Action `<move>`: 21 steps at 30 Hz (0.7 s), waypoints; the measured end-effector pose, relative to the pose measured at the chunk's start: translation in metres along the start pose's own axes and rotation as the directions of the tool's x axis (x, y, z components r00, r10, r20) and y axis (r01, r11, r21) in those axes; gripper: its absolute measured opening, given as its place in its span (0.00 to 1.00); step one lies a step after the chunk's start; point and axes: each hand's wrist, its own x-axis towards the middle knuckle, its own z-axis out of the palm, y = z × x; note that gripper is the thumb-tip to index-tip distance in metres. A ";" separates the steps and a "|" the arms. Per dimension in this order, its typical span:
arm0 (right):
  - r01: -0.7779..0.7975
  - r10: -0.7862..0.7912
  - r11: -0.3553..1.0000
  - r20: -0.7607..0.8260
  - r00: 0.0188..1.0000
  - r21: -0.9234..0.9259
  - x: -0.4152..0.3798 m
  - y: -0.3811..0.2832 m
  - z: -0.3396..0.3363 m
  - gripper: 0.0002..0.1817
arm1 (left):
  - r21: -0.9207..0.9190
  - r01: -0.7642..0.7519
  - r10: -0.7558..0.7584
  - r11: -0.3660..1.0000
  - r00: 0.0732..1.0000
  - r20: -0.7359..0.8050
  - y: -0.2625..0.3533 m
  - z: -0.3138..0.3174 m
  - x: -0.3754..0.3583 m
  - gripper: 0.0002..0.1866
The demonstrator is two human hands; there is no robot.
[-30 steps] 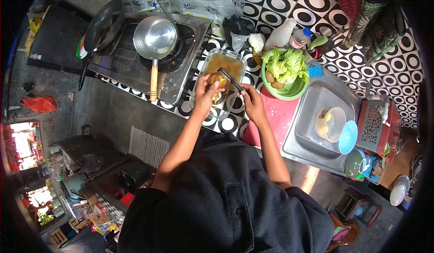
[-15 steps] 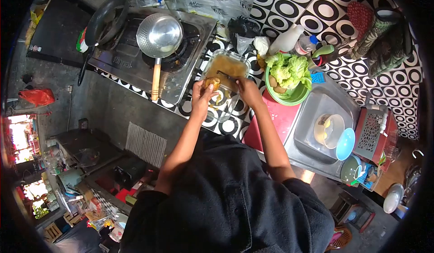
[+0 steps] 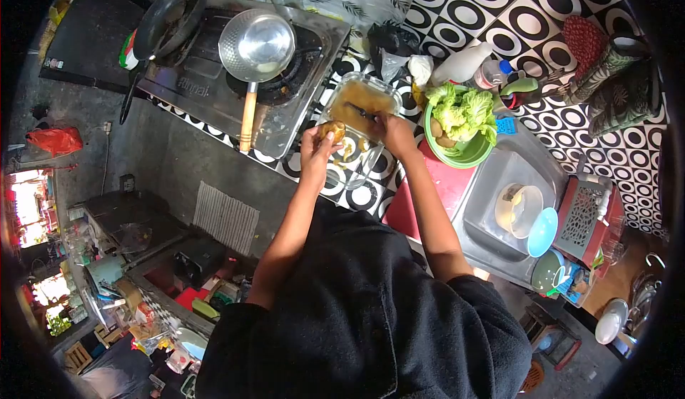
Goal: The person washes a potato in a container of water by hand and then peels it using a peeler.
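Observation:
My left hand (image 3: pixel 315 158) is closed around a brown-skinned potato (image 3: pixel 331 130). In my right hand (image 3: pixel 394 133) is a dark peeler (image 3: pixel 359 110), its head pointing left, apart from the potato. The peeler is over a clear container (image 3: pixel 357 76) that holds murky brown water (image 3: pixel 372 96). Closer to my body, below both hands, lies a clear lid or tray (image 3: pixel 354 183) with strips of peel (image 3: pixel 349 150) on it. To the right, a green bowl (image 3: pixel 477 158) carries leafy lettuce (image 3: pixel 460 113) and several brown potatoes (image 3: pixel 446 140).
A saucepan (image 3: pixel 257 46) sits on the gas stove (image 3: pixel 193 88) at left, its wooden handle toward me. A black frying pan (image 3: pixel 168 24) stands beyond it. Right of my hands are a red board (image 3: pixel 435 192) and a metal sink (image 3: pixel 485 206) with a tub (image 3: pixel 519 210).
The peeler has moved away from the potato, slightly right, and its angle has changed. The left hand still grips the potato. The whole view has shifted a little.

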 end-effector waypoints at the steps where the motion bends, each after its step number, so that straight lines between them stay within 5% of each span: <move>1: 0.004 -0.004 1.000 -0.011 1.000 0.010 0.000 0.002 0.002 0.14 | -0.013 0.002 -0.002 1.000 1.000 -0.003 -0.001 0.000 0.001 0.15; 21: -0.042 0.042 0.995 -0.004 0.999 0.090 -0.004 -0.008 -0.005 0.10 | 0.020 0.003 -0.004 1.000 1.000 0.003 0.003 0.003 0.002 0.15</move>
